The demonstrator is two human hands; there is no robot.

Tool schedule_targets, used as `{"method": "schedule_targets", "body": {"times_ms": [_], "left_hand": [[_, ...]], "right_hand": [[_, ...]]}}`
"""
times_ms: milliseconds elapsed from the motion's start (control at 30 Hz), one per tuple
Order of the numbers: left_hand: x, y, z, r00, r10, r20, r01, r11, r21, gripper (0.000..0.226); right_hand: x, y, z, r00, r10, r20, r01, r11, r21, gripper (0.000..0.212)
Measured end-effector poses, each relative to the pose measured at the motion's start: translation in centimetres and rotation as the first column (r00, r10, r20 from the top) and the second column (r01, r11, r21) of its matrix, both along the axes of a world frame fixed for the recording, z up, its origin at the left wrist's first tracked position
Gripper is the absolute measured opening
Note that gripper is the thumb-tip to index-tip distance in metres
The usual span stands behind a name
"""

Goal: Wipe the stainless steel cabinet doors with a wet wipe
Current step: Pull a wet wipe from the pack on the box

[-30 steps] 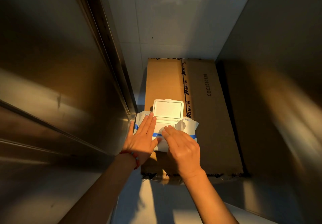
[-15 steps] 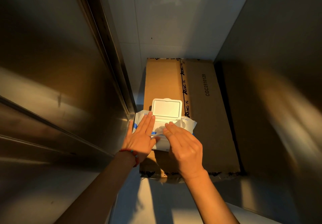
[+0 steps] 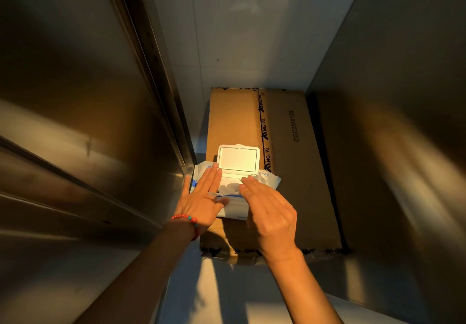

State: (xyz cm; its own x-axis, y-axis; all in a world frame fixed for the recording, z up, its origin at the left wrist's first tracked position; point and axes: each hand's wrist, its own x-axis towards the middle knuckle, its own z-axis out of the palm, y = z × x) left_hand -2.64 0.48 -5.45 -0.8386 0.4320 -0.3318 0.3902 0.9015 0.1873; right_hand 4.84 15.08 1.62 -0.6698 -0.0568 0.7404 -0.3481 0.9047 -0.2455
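Pressing flat on the wipe pack [image 3: 233,210] (lid up), left hand [image 3: 201,197]; right hand [image 3: 267,210] fingers reach its opening.

**Hands at the open wipe pack**

A white soft pack of wet wipes [image 3: 235,192] with blue trim lies on a brown cardboard box [image 3: 290,172], its white plastic flip lid [image 3: 238,158] raised. The left hand [image 3: 201,197] presses flat on the pack; the right hand [image 3: 267,212] reaches its fingertips [image 3: 245,185] to the opening. Stainless steel cabinet doors [image 3: 75,122] stand left.
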Motion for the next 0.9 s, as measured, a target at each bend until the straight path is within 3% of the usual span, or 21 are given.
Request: {"method": "schedule_targets", "body": {"times_ms": [67, 300, 633, 767, 867, 900], "left_hand": [[0.0, 0.0, -0.1, 1.000, 0.009, 0.005, -0.009, 1.000, 0.003, 0.068], [0.0, 0.2, 0.1, 0.999, 0.028, -0.023, -0.029, 0.999, -0.033, 0.068], [0.5, 0.6, 1.4, 0.998, 0.021, -0.051, -0.027, 0.994, -0.110, 0.068], [0.6, 0.6, 2.0, 0.999, 0.020, -0.045, -0.025, 0.992, -0.124, 0.068], [0.9, 0.3, 2.5, 0.998, 0.047, -0.049, -0.052, 0.993, -0.107, 0.068], [1.1, 0.1, 2.7, 0.997, 0.053, -0.053, -0.058, 0.992, -0.110, 0.068]], "right_hand": [[0.0, 0.0, 0.4, 1.000, -0.009, -0.010, 0.009, 1.000, 0.001, 0.020], [0.4, 0.3, 1.8, 1.000, -0.008, -0.001, 0.008, 1.000, 0.006, 0.026], [1.1, 0.0, 3.1, 0.999, -0.001, -0.050, -0.001, 0.999, -0.032, 0.012], [0.8, 0.0, 4.2, 0.995, 0.014, -0.098, -0.018, 0.999, -0.043, 0.027], [0.5, 0.0, 5.4, 0.993, 0.028, -0.118, -0.032, 0.999, -0.030, 0.010], [0.4, 0.0, 5.8, 0.993, 0.031, -0.115, -0.034, 0.999, -0.021, 0.014]]}}
